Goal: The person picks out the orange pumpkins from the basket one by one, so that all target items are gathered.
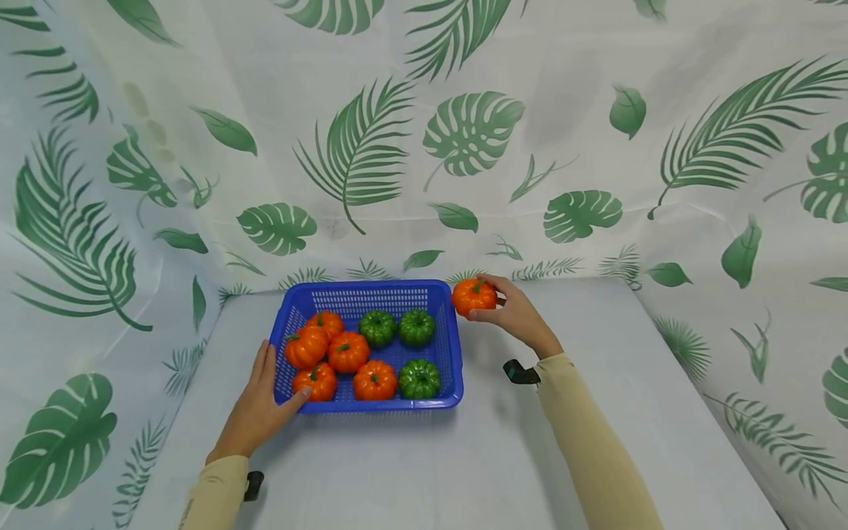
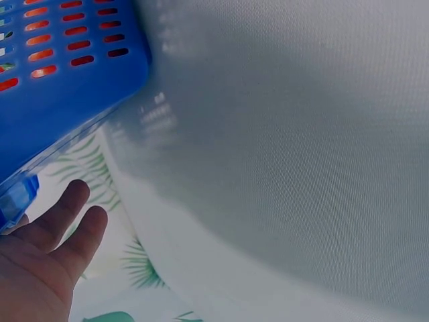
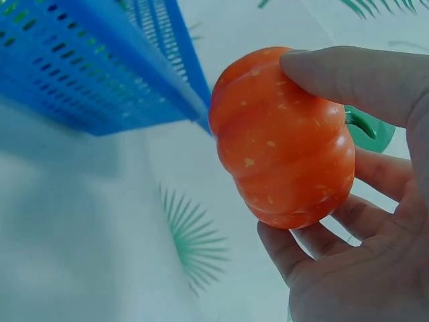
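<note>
A blue plastic basket (image 1: 457, 353) holds several orange toy pumpkins (image 1: 348, 352) on its left and middle and three green toy pumpkins (image 1: 419, 378) toward its right. Just outside the basket's right rim, my right hand (image 1: 520, 313) grips another orange pumpkin (image 3: 281, 144) between thumb and fingers, its green stem (image 3: 362, 124) toward the palm. My left hand (image 1: 255, 412) rests against the basket's left side near the front corner, thumb over the rim. In the left wrist view, two straight fingers (image 2: 80, 238) extend beside the basket; the others are mostly hidden.
A white table (image 1: 411, 471) carries the basket. Leaf-printed white sheeting (image 1: 371, 66) hangs behind and at both sides. Dark wrist devices (image 1: 520, 372) sit at both cuffs.
</note>
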A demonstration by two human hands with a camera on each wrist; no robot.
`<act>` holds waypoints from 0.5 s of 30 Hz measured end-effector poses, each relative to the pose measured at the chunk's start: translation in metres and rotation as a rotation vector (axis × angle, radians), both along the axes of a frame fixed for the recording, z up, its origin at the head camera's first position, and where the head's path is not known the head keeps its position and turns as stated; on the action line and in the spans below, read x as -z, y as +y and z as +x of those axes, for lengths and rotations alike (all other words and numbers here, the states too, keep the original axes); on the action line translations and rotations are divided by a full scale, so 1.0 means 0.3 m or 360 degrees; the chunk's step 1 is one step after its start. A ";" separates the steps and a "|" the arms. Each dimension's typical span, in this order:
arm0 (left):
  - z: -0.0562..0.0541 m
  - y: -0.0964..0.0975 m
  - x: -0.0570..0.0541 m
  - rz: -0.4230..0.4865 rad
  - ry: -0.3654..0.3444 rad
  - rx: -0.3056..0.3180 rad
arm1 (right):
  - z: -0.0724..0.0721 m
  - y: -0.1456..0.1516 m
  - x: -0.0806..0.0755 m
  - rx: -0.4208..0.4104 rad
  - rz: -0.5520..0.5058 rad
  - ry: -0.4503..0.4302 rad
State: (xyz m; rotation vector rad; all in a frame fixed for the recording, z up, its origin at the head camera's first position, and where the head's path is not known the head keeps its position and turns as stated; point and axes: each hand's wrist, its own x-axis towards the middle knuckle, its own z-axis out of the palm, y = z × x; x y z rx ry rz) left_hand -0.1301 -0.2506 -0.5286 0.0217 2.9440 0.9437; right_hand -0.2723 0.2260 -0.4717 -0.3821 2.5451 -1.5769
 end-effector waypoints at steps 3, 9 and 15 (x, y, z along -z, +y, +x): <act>0.000 -0.006 0.002 -0.0006 0.0003 -0.0002 | -0.007 0.010 0.016 0.0043 -0.0006 -0.0029; -0.004 -0.007 0.006 -0.0010 0.0000 -0.0002 | -0.022 0.034 0.081 0.0126 -0.0013 -0.0055; -0.003 -0.003 0.003 0.0011 0.0003 0.0001 | -0.026 0.042 0.157 0.0169 -0.0009 -0.0163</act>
